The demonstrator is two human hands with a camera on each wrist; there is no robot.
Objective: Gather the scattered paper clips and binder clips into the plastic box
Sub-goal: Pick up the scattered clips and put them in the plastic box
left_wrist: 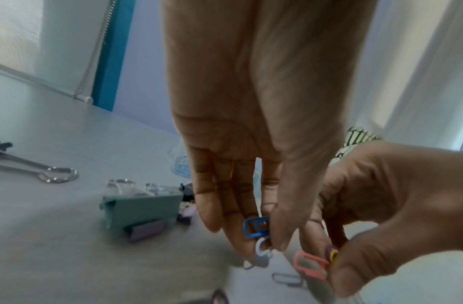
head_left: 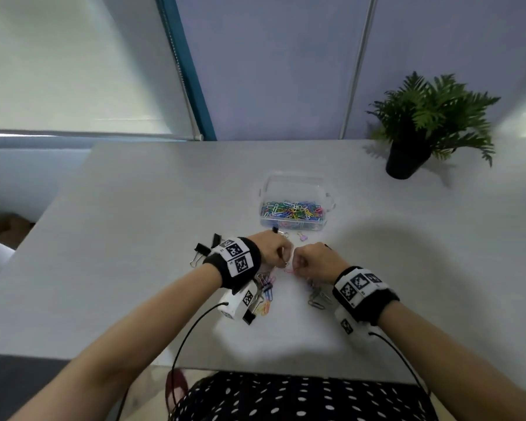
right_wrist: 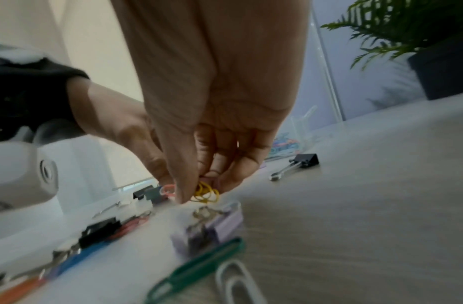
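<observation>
The clear plastic box (head_left: 295, 189) stands mid-table, holding many coloured paper clips. Just in front of it my two hands meet over the scattered clips. My left hand (head_left: 283, 259) pinches a blue paper clip (left_wrist: 256, 227) and a white one (left_wrist: 263, 252) between thumb and fingers. My right hand (head_left: 298, 264) pinches a bunch of yellow paper clips (right_wrist: 207, 194), with a pink paper clip (left_wrist: 311, 265) in the same grip. Loose paper clips (head_left: 264, 299) and a purple binder clip (right_wrist: 214, 226) lie below the hands. Green (right_wrist: 199, 267) and white (right_wrist: 235, 281) paper clips lie near the right wrist.
Black binder clips (head_left: 207, 247) lie left of my left wrist, and another black binder clip (right_wrist: 303, 160) lies toward the box. A teal binder clip (left_wrist: 142, 207) sits by the left hand. A potted plant (head_left: 407, 159) stands at the back right. The table's front edge is near my body.
</observation>
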